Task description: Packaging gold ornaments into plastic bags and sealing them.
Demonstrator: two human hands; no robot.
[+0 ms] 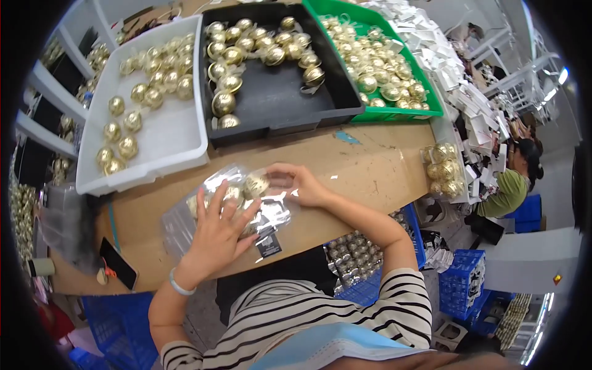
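A clear plastic box [177,223] with several gold ball ornaments [254,185] inside lies tilted on the cardboard-covered table in front of me. My left hand [221,229] rests across its top with the fingers spread. At the far right end, my right hand [303,185] curls its fingers and thumb around the box, beside one of the gold balls. A small black label [269,245] shows at the near side of the box. Parts of the balls are hidden under my left fingers, and glare blurs the plastic.
Behind stand a white tray [166,114], a black tray [280,98] and a green tray [404,112], each with gold balls. A filled clear box [443,169] sits at the right. A phone [119,264] and orange-handled scissors [110,271] lie left. A person [509,185] works beyond.
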